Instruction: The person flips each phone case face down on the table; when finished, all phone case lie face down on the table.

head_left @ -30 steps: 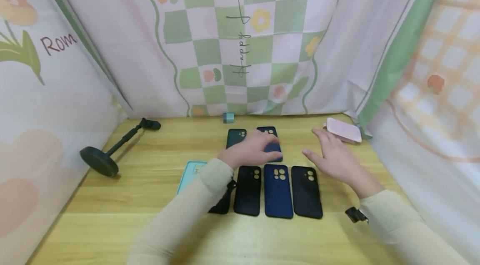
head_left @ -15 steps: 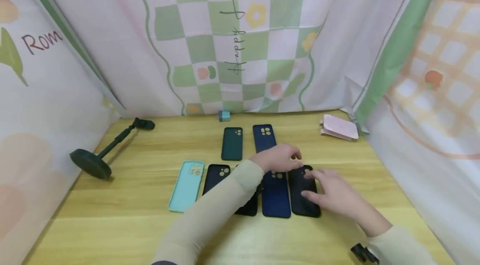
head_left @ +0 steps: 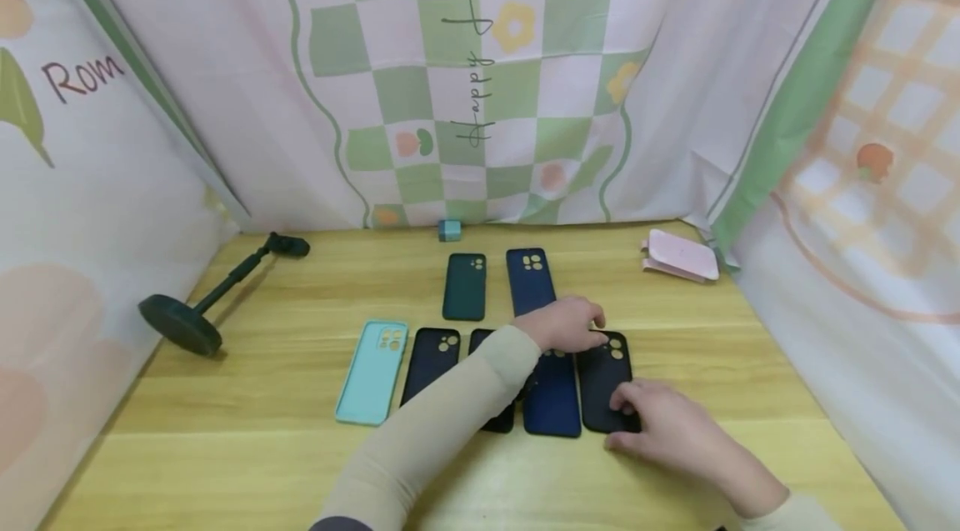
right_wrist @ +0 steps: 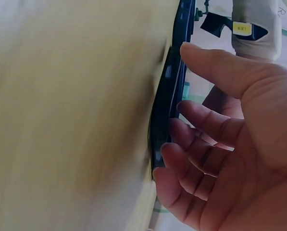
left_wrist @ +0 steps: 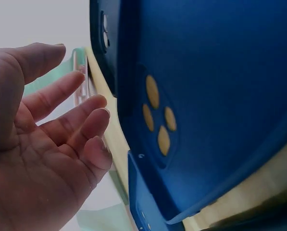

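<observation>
Phone cases lie on a wooden table in two rows. My left hand (head_left: 564,323) reaches across to the top edge of the rightmost black phone case (head_left: 596,389); whether it touches is unclear. Its fingers bend loosely beside the blue phone case (left_wrist: 205,96) in the left wrist view. My right hand (head_left: 671,435) is at the black case's lower right corner. In the right wrist view its fingertips (right_wrist: 169,149) meet the case's side edge, the thumb (right_wrist: 205,60) apart from them along the case. My left forearm partly covers a black phone case (head_left: 483,343) and a dark phone case (head_left: 435,356).
A turquoise phone case (head_left: 372,373) ends the front row at left. Behind lie a dark green case (head_left: 464,288) and another blue case (head_left: 528,281). Further out are a black stand (head_left: 183,323), a small blue block (head_left: 450,231) and a pink box (head_left: 681,254). Printed cloth walls enclose the table.
My left hand has moved right, from the back blue case to the rightmost black case. My right hand has come down and toward me to that case's lower corner.
</observation>
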### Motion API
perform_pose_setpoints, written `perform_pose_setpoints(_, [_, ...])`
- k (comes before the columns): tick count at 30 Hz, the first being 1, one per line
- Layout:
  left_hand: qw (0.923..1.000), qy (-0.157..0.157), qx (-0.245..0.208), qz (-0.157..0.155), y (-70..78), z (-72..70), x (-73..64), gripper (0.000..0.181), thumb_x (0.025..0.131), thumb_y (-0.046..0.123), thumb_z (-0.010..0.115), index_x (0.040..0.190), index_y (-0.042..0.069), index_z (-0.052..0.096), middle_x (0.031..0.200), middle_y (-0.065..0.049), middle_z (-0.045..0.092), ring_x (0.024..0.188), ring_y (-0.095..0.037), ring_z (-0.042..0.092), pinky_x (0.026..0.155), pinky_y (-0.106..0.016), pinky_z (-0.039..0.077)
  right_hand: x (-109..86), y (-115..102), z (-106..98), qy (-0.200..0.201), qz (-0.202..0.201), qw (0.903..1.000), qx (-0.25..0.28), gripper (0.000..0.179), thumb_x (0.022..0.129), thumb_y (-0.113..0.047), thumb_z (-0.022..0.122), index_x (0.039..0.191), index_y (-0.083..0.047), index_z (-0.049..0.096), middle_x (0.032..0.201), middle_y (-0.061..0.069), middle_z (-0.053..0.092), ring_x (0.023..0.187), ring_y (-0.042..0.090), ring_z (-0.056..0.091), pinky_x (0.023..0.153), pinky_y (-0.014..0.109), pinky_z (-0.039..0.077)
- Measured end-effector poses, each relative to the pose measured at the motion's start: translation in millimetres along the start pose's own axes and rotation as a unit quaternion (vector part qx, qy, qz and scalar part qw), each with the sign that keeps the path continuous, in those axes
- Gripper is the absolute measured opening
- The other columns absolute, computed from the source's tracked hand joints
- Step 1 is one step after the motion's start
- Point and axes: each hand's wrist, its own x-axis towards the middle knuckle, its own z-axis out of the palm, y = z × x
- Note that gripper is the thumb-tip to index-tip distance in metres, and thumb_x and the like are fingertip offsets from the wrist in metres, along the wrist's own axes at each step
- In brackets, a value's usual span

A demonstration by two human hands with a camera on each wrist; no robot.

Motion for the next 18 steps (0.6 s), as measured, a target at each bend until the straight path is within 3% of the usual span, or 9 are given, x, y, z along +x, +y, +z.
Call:
perform_pose_setpoints(9, [0.9993,-0.009,-0.027,-0.023,-1.8,8.1,-0.5,0.026,0.099,0.037,0.058,0.119,0.022,0.065,0.100,0.007,0.062,0.056,-0.008,0.060,0.053,-0.024,0.049,2.1,-6.6,-1.3,-0.026,0.033,0.9991,-0.001,0.036,0.072,-0.045,0.084,0.091,-0.022,0.064,0.078,-0.009,0.053,0.070,0.007,0.050,0.064,0.033,0.044])
perform_pose_setpoints(18, [0.9994,-0.009,-0.026,-0.022,-0.6,8.4,-0.8,0.026,0.099,0.037,0.059,0.119,0.022,0.065,0.099,0.008,0.062,0.060,-0.007,0.059,0.056,-0.023,0.048,4.6,-5.8,-0.7,-0.046,0.059,0.9972,0.002,0.035,0.073,-0.043,0.084,0.092,-0.021,0.065,0.079,-0.009,0.055,0.071,0.008,0.051,0.063,0.035,0.045])
